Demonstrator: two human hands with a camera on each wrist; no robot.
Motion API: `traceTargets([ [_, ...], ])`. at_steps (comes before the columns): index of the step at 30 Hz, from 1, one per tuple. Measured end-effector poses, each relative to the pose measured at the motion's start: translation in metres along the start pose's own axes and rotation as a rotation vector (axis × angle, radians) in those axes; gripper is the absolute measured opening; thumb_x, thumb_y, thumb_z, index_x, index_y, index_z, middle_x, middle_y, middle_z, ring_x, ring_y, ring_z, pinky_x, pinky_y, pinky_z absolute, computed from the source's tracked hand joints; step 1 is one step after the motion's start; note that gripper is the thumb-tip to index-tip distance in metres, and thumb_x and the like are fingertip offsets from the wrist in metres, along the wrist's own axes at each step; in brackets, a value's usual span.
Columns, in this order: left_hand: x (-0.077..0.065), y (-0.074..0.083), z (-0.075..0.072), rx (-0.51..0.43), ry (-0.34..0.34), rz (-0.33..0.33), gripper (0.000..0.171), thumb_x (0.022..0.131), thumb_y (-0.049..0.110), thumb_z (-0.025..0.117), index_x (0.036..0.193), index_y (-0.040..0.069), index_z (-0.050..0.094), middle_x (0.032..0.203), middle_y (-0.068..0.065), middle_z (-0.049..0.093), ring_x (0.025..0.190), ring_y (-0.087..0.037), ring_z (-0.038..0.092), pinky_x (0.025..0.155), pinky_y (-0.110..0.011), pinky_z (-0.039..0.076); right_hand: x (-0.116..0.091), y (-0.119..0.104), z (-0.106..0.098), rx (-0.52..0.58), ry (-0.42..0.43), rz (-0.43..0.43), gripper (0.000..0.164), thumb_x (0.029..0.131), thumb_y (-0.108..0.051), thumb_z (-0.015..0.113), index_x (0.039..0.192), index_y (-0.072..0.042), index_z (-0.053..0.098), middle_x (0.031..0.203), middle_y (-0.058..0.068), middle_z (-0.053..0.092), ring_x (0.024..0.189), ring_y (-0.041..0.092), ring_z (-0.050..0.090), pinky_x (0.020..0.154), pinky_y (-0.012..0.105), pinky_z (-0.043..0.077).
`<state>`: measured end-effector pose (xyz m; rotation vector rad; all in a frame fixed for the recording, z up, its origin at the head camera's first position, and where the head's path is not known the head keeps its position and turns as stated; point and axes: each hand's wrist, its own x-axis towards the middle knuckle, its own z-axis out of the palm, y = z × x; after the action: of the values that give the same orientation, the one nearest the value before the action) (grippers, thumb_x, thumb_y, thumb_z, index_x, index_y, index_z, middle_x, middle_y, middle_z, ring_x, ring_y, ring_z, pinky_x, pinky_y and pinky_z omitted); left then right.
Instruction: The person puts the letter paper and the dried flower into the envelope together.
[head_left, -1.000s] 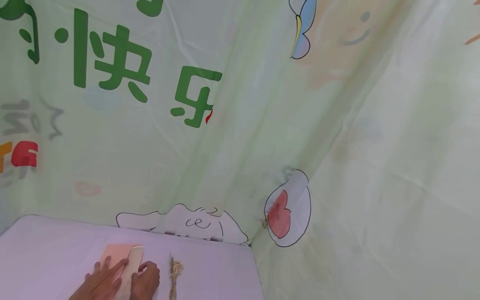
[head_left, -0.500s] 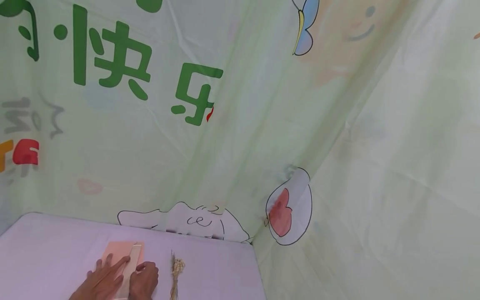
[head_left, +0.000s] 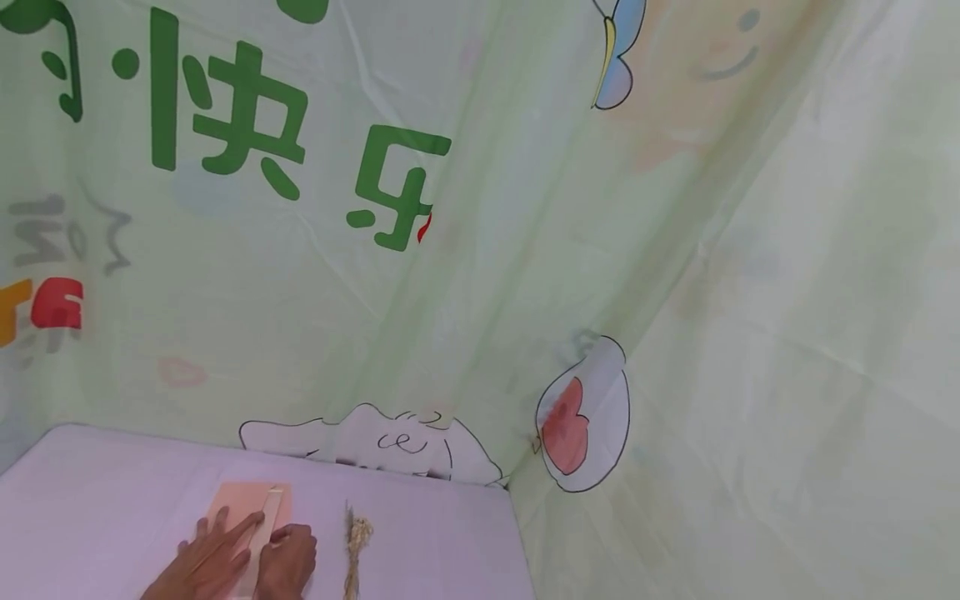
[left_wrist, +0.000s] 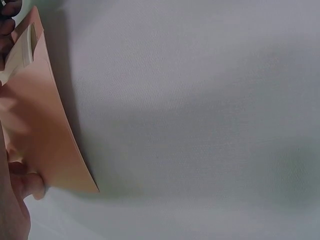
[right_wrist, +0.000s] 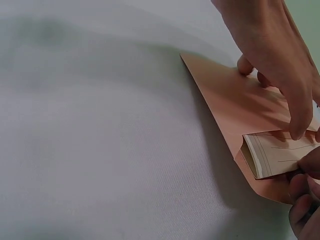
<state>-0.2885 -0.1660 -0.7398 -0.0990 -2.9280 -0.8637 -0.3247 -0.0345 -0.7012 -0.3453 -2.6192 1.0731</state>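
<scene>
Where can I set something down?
Lilac tabletop lies bare left of the pink paper sheet, and between the beige dried-flower bunch and its right edge. Crowded: the sheet, under left hand, right hand and cream lined paper strip. The hand-to-bunch gap is narrow.

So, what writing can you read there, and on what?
"快", green, on the cloth backdrop.
"乐", green, same backdrop.
Grey lettering on the backdrop's left: too faint to read.
Orange-and-red shapes below it: incomplete, unreadable.
Folded pale paper: ruled lines, no legible words.
</scene>
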Motion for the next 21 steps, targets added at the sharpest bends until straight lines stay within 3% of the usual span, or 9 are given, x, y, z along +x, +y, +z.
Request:
traceTargets([
  [3, 0.0028, 0.0025, -0.0038, -0.041, -0.012, -0.015, 0.060, 0.112, 0.058, 0.049, 0.163, 0.027, 0.043, 0.164, -0.048, 0.031, 0.141, -0.081, 0.032, 0.099, -0.091, 0.036, -0.0004, 0.0008, 0.0021, 0.014, 0.013, -0.005, 0.034, 0.067, 0.003, 0.093, 0.062, -0.021, 0.070, 0.060, -0.014, 0.059, 0.056, 0.006, 0.054, 0.059, 0.031, 0.049],
  [10, 0.0035, 0.0063, -0.0086, -0.010, -0.022, -0.019, 0.059, 0.112, 0.052, 0.053, 0.161, 0.020, 0.046, 0.160, -0.049, 0.035, 0.137, -0.081, 0.038, 0.096, -0.090, 0.040, -0.0020, 0.0011, 0.0037, 0.020, 0.026, -0.015, 0.033, 0.065, 0.003, 0.092, 0.062, -0.021, 0.070, 0.060, -0.015, 0.060, 0.056, 0.006, 0.054, 0.059, 0.031, 0.049],
  [17, 0.0032, 0.0086, -0.0103, -0.019, -0.044, -0.031, 0.061, 0.112, 0.054, 0.052, 0.163, 0.020, 0.045, 0.162, -0.050, 0.032, 0.139, -0.082, 0.034, 0.098, -0.091, 0.037, -0.0025, 0.0030, 0.0057, 0.034, 0.027, -0.017, 0.033, 0.065, 0.003, 0.090, 0.062, -0.022, 0.070, 0.059, -0.015, 0.059, 0.056, 0.006, 0.054, 0.059, 0.032, 0.048],
  [21, 0.0054, 0.0057, -0.0079, -0.017, -0.024, -0.019, 0.059, 0.112, 0.054, 0.052, 0.161, 0.021, 0.046, 0.161, -0.050, 0.034, 0.139, -0.082, 0.035, 0.097, -0.092, 0.037, -0.0035, 0.0031, 0.0059, 0.066, 0.047, -0.038, 0.033, 0.064, 0.005, 0.090, 0.061, -0.022, 0.070, 0.059, -0.016, 0.060, 0.055, 0.006, 0.055, 0.059, 0.032, 0.049],
])
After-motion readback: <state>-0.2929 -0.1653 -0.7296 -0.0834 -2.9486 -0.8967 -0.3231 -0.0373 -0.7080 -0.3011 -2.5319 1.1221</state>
